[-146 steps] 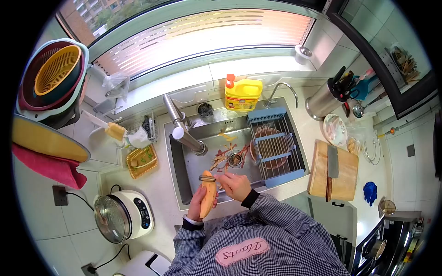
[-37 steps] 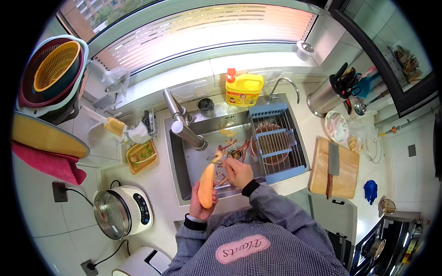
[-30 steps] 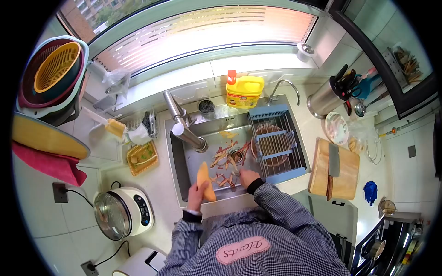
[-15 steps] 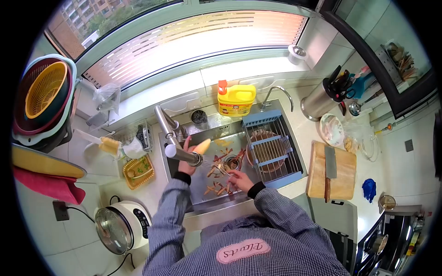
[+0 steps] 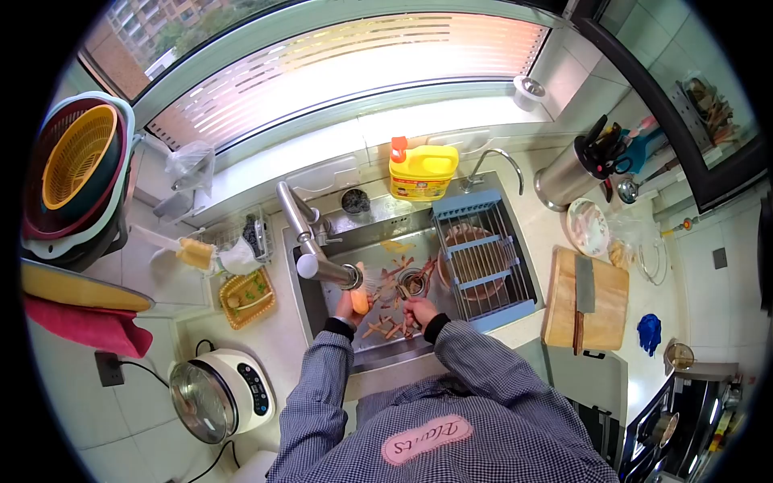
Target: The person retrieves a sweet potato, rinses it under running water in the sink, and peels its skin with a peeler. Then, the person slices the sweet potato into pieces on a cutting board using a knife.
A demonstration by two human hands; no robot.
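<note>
My left hand is closed around a peeled orange carrot, low over the left part of the metal sink and under the faucet head. Water sprays from the faucet beside the carrot. Just to the right, my right hand is closed on a small peeler, mostly hidden by the fingers. Reddish-brown peelings lie scattered on the sink floor, around the drain and below both hands.
A blue-ended drying rack spans the sink's right side above a round basin. Behind stands a yellow jug. To the right, a cleaver lies on a wooden board. A small yellow basket and white cooker are at left.
My left hand has come down and right, bringing the carrot below the faucet head. My right hand stays near the drain with the peeler. The view has shifted slightly.
</note>
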